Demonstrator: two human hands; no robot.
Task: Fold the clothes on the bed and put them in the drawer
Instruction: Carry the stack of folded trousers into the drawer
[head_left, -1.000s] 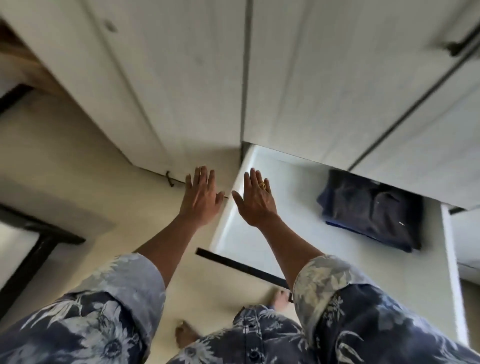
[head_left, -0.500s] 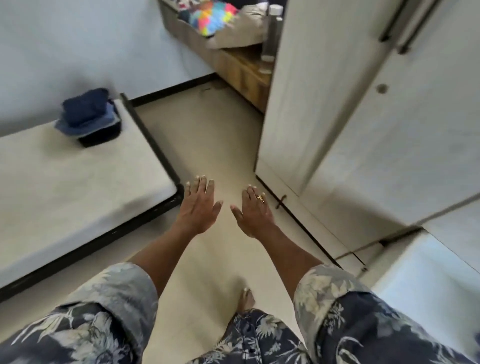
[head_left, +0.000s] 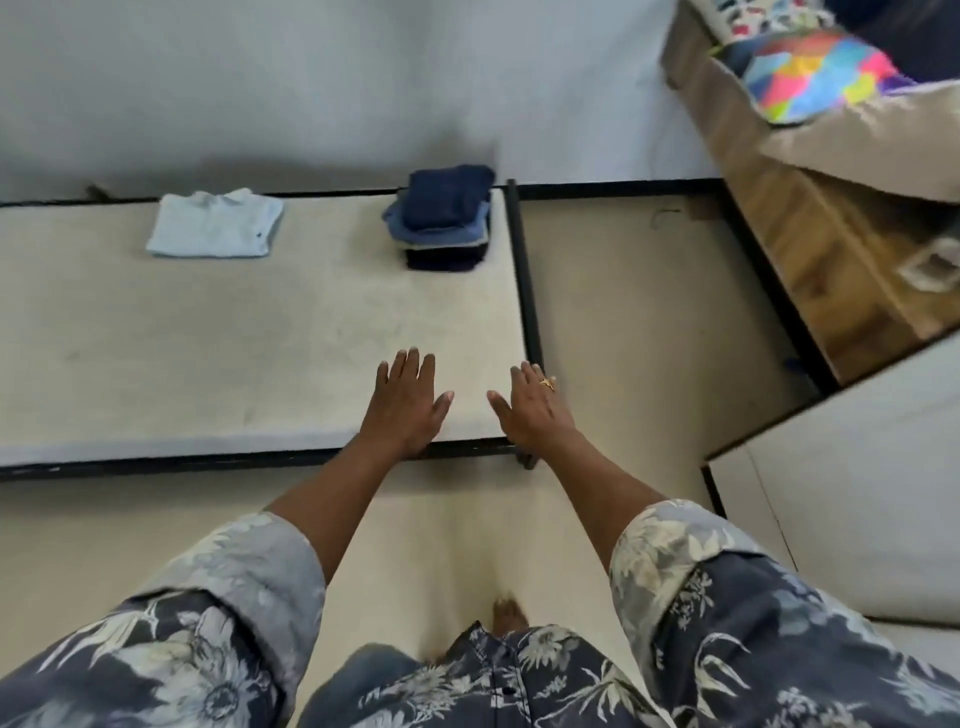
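A low bed with a pale mattress and black frame lies ahead of me. On its far side lies a folded light blue shirt. Near its far right corner stands a stack of folded dark blue clothes. My left hand and my right hand are held out flat, fingers straight, over the bed's near right corner, holding nothing. The right hand wears a gold ring. The drawer is out of view.
A white wardrobe stands at the right. Farther back on the right is a wooden bed with a colourful pillow. Beige floor runs between the beds. My bare foot shows below.
The view has swung left from the open drawer and wardrobe to the bed. The folded shirt has come into sight. Both hands stay held out flat and empty.
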